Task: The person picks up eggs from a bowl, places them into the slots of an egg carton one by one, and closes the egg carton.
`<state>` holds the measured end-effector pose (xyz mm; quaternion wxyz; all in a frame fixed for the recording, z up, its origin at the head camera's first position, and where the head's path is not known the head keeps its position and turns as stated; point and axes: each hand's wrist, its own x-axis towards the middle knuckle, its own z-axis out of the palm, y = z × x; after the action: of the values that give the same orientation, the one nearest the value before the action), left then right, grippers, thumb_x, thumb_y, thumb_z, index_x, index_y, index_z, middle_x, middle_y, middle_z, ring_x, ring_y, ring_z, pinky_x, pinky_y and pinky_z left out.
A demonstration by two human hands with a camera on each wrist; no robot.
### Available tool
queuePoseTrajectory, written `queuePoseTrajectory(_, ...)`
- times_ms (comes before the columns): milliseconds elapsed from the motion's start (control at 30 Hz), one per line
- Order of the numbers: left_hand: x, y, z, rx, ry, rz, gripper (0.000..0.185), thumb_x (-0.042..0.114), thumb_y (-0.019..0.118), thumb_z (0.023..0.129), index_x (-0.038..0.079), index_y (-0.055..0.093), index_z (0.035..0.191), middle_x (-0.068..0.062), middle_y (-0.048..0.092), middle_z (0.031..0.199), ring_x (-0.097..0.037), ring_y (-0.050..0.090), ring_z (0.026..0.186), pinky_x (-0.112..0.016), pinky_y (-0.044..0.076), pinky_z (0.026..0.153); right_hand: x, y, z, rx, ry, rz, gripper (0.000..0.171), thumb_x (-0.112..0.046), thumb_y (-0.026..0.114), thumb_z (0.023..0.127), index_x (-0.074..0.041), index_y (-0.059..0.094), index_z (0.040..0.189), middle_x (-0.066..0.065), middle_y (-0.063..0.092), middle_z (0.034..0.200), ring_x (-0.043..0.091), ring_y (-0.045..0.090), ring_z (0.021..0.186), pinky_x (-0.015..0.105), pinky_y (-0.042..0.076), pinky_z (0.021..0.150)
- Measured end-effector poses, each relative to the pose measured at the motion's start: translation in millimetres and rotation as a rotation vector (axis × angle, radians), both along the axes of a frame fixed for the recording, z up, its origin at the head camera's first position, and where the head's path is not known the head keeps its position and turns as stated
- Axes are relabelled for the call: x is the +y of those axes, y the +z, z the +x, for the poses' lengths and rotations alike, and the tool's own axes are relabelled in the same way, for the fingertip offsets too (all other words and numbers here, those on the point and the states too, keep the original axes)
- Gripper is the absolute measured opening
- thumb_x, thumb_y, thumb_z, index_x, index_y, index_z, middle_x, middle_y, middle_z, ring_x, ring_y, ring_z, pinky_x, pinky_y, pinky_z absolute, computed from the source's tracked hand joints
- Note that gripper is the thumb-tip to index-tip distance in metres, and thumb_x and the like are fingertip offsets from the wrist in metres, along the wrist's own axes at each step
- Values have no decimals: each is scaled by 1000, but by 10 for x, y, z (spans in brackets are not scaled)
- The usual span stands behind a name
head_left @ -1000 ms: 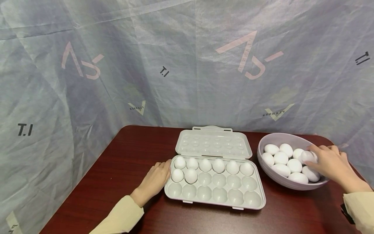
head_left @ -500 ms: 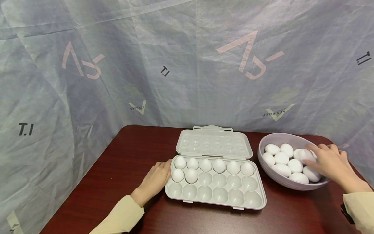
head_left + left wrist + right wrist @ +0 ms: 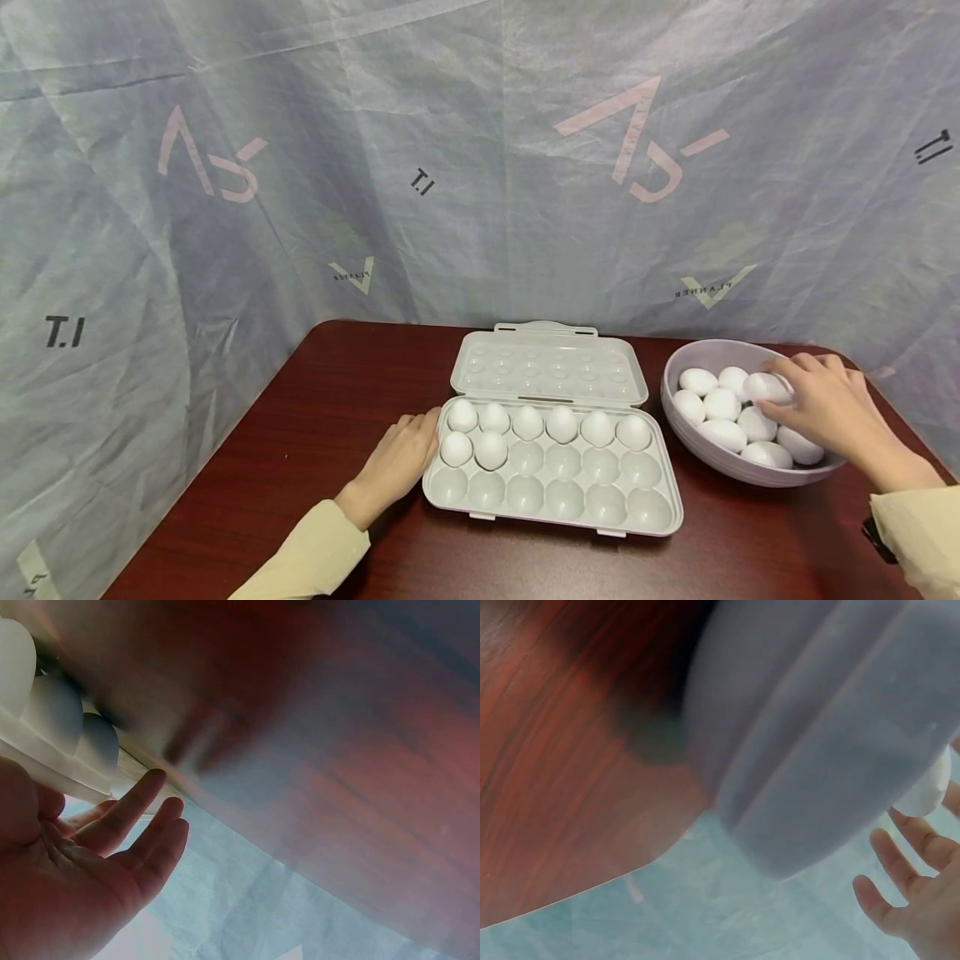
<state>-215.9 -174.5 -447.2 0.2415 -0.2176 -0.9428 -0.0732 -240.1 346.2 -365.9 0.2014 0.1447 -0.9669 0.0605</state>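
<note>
A white egg (image 3: pixel 767 388) is pinched between the thumb and fingers of my right hand (image 3: pixel 834 408), just over the other white eggs (image 3: pixel 722 405) in the pale mauve bowl (image 3: pixel 712 455). In the right wrist view that egg (image 3: pixel 928 787) shows beyond the bowl's wall (image 3: pixel 802 750). My left hand (image 3: pixel 399 457) rests against the left side of a white egg tray (image 3: pixel 547 518), its fingers loosely extended in the left wrist view. Eggs fill the tray's back row, and two more sit at the left of the middle row. The front row's cups hold none.
The tray's lid (image 3: pixel 551 375) lies folded back behind it on the dark red wooden table (image 3: pixel 322 392). A grey-blue printed sheet (image 3: pixel 450 167) hangs behind the table's far edge. The bowl stands close to the tray's right side.
My right hand has shifted left and slightly up within the bowl, carrying the egg clear of the right-hand eggs. The left hand and the tray stay where they were.
</note>
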Motion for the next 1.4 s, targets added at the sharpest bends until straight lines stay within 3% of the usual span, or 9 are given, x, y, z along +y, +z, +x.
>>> queuePoseTrajectory(367, -3, -1, 2, -5, -2, 4, 26, 12, 52, 89, 1, 54, 113, -9, 64, 85, -30, 61, 80, -42, 48, 66, -327, 101, 31, 77, 124, 42, 46, -25, 75, 65, -13, 61, 107, 16, 55, 97, 41, 44, 92, 55, 32, 68)
queuePoseTrajectory(600, 0, 4, 5, -5, 0, 1, 28, 11, 53, 88, 1, 54, 114, -9, 65, 87, -30, 61, 81, -42, 49, 67, -627, 152, 30, 181, 218, 25, 47, -24, 77, 58, -7, 61, 98, 15, 58, 94, 36, 48, 90, 52, 35, 67)
queuePoseTrajectory(767, -1, 8, 4, -3, 0, 2, 28, 11, 53, 88, 2, 54, 114, -9, 65, 87, -29, 61, 81, -42, 48, 66, -854, 169, 49, 210, 280, 3, 42, -24, 77, 57, -10, 58, 92, 12, 60, 94, 33, 48, 94, 50, 34, 70)
queuePoseTrajectory(967, -2, 9, 2, 1, -3, 3, 27, 11, 53, 88, 2, 54, 113, -8, 65, 86, -29, 61, 80, -42, 48, 66, -1113, 150, 98, 219, 375, 24, 40, -22, 77, 58, -12, 61, 94, 3, 58, 91, 27, 48, 91, 43, 33, 68)
queuePoseTrajectory(1400, 1, 18, 12, -14, 2, 2, 28, 11, 52, 89, 0, 54, 114, -9, 65, 87, -29, 61, 81, -42, 49, 68, -1604, -4, 162, 187, 532, 102, 47, -27, 79, 60, -11, 63, 101, 0, 56, 91, 22, 49, 92, 40, 36, 75)
